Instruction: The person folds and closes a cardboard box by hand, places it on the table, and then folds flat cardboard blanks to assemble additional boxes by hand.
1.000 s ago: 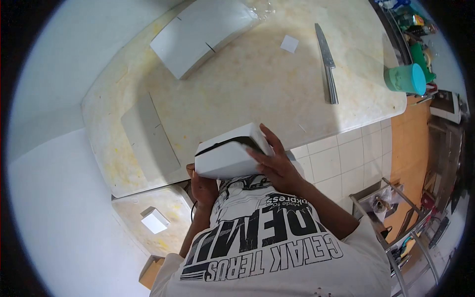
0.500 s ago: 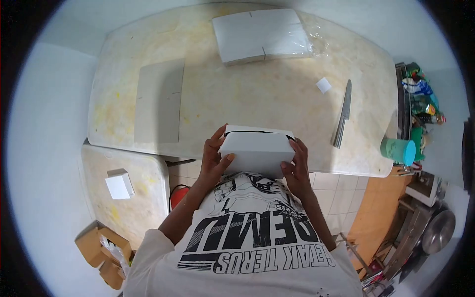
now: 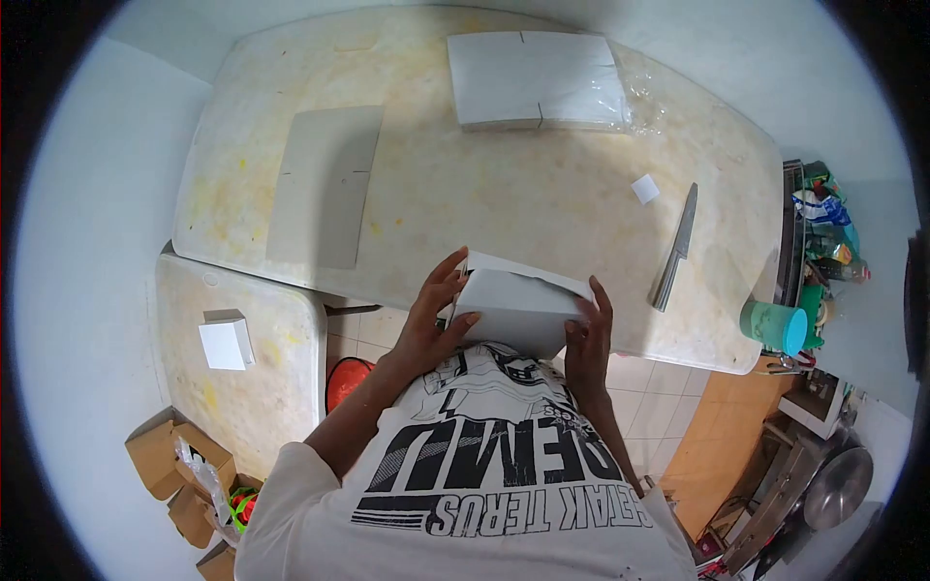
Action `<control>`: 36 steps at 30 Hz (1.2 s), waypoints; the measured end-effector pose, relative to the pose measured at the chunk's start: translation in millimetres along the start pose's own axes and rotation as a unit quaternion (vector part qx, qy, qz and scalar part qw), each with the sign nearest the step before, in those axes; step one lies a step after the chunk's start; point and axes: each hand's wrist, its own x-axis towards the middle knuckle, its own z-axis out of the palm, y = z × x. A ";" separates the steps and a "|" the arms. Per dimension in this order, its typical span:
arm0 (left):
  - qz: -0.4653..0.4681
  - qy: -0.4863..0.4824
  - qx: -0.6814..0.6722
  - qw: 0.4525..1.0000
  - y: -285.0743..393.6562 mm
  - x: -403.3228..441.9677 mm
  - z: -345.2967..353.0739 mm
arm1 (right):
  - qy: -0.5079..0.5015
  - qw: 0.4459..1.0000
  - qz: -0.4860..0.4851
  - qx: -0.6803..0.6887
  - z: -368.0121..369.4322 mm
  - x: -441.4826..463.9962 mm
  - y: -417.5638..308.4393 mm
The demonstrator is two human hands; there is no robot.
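Observation:
A white cardboard box (image 3: 518,308) is held in front of my body at the near edge of the table, its lid flap slightly apart from the front wall. My left hand (image 3: 433,315) grips its left end, thumb on the front face and fingers up at the rear corner. On the right end, my right hand (image 3: 589,329) has its thumb against the front and a finger raised along the corner. The underside of the box is hidden from me.
A flat grey cardboard sheet (image 3: 327,189) lies on the table (image 3: 417,208). Behind is a stack of white sheets (image 3: 536,80) in plastic. To the right are a white square (image 3: 645,189), a knife (image 3: 675,247) and a teal-lidded container (image 3: 775,326). A small white box (image 3: 225,344) sits on the side table.
My view has turned a little to the left. The box has tilted, its right end now lower, and both hands have shifted with it. My right index finger has straightened upward.

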 end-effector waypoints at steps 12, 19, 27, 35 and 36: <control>-0.052 -0.044 0.025 0.997 19.5 17.4 -0.8 | 0.010 0.997 0.004 0.078 -3.9 -3.7 4.1; -0.049 0.023 0.041 0.998 19.7 17.3 8.1 | 0.010 0.994 -0.069 -0.087 -15.3 24.8 -13.0; -0.176 -0.124 -0.154 0.964 20.3 22.5 -12.9 | -0.169 0.961 -0.215 0.026 15.8 68.9 -48.6; -0.200 -0.177 -0.087 0.960 14.7 24.9 -22.8 | -0.161 0.952 -0.259 0.030 25.2 61.0 -45.5; -0.198 -0.179 -0.070 0.961 15.4 25.8 -23.6 | -0.156 0.951 -0.265 0.027 24.4 59.9 -45.6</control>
